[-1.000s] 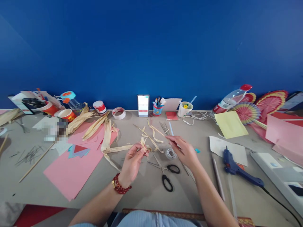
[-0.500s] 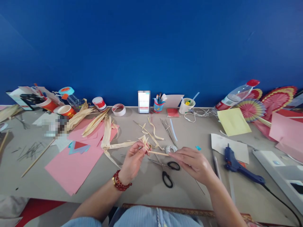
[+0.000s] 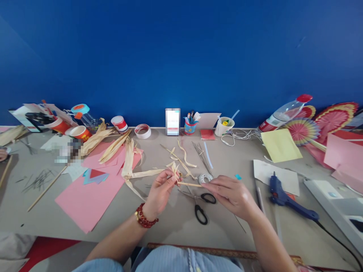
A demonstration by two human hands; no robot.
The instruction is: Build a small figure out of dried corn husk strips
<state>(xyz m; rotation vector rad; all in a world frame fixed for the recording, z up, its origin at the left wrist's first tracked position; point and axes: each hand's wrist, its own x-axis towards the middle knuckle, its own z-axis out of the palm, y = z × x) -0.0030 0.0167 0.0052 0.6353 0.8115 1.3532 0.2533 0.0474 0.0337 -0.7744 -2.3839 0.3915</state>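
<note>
My left hand point(image 3: 159, 190), with a red bead bracelet point(image 3: 145, 218) at its wrist, pinches the base of a small corn husk flower point(image 3: 174, 169) whose pale petals point up. From that base a thin, pale stem point(image 3: 190, 184) runs to the right. My right hand point(image 3: 234, 194) has the stem's other end between thumb and fingers. Scissors point(image 3: 201, 214) with black handles lie on the table just below the stem. Behind the stem is a small white tape roll point(image 3: 205, 177), partly hidden by my right fingers.
Corn husks point(image 3: 128, 158) and pink paper point(image 3: 87, 202) lie on the left. Thin wires point(image 3: 202, 155) rest further back. A blue glue gun point(image 3: 283, 194) and a white power strip point(image 3: 334, 204) are on the right. A phone point(image 3: 172, 121) stands against the blue wall.
Both hands keep nearly the same hold on the flower and stem. The view has shifted very slightly. At the far left edge, a pinkish-brown shape now covers the white ring there.
</note>
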